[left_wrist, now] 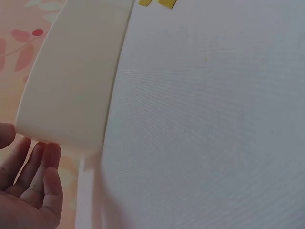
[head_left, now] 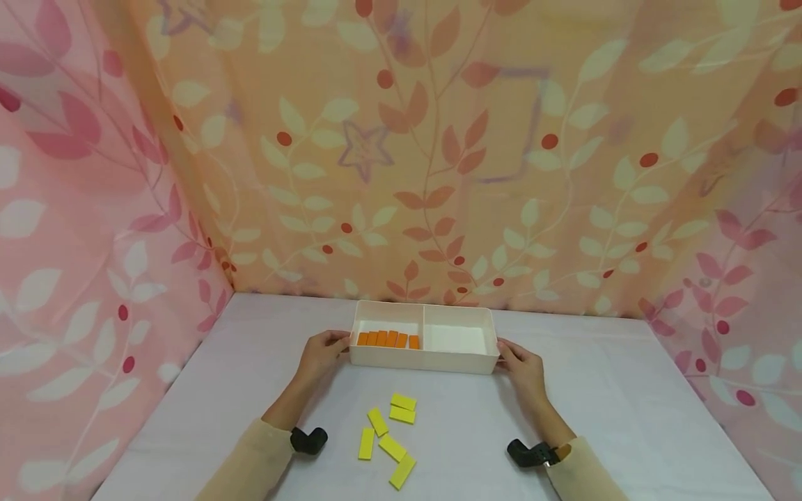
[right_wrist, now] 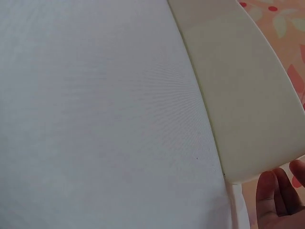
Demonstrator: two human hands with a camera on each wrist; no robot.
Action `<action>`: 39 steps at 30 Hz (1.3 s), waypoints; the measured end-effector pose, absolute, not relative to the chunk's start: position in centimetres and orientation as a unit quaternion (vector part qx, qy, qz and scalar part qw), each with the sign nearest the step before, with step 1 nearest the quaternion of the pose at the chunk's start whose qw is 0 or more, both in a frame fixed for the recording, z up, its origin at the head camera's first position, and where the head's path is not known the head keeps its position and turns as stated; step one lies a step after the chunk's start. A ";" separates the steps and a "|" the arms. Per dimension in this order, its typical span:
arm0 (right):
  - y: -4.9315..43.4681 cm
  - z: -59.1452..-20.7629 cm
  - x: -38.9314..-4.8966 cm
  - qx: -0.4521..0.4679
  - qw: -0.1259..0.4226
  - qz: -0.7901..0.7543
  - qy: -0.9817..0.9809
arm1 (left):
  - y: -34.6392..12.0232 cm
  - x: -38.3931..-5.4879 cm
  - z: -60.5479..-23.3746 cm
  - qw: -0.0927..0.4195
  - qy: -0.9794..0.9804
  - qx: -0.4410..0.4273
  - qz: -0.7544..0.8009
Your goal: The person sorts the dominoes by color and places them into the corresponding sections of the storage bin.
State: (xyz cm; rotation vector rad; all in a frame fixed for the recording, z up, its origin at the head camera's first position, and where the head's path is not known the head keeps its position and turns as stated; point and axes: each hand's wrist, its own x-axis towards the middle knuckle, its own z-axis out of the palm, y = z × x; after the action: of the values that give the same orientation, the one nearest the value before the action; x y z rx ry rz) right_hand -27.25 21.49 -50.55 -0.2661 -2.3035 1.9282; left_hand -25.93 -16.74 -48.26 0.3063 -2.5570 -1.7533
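Note:
A white two-compartment box stands near the back of the table. Several orange blocks line the front of its left compartment; the right one holds nothing. At the box's left end, my left hand grips it, with thumb and fingertips at the end wall. On the opposite end my right hand holds the box the same way. Both wrist views show curled fingers against the box ends, the left hand and the right hand. Several yellow blocks lie loose in front of the box, between the forearms.
A white cloth covers the table. Patterned fabric walls rise behind it and on both sides. Each wrist wears a black camera mount, on the left and on the right.

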 end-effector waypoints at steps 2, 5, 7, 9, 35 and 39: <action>21.5 -50.6 -27.3 -0.094 0.059 0.639 -0.761 | -16.7 -25.7 -48.1 0.013 -0.821 0.094 -0.563; 21.4 -50.5 -27.3 -0.097 0.054 0.639 -0.762 | -16.6 -25.3 -47.7 0.016 -0.825 0.093 -0.557; 21.4 -50.5 -27.3 -0.095 0.054 0.640 -0.760 | -16.4 -24.9 -47.3 0.021 -0.831 0.097 -0.547; 21.4 -50.5 -27.2 -0.091 0.057 0.645 -0.757 | -16.2 -24.4 -46.8 0.030 -0.836 0.102 -0.538; 21.3 -50.6 -26.7 -0.103 0.053 0.642 -0.758 | -13.6 -18.0 -44.6 -0.212 -0.900 -0.203 -0.324; 21.3 -50.4 -27.0 -0.103 0.052 0.640 -0.760 | -13.2 -17.1 -44.4 -0.219 -0.913 -0.206 -0.274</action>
State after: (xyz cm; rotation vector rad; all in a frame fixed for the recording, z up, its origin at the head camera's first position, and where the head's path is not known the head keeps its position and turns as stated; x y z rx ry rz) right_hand -27.04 21.25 -50.37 -0.3133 -2.3114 1.9452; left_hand -17.09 -13.21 -44.39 -0.7585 -3.3552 -1.0052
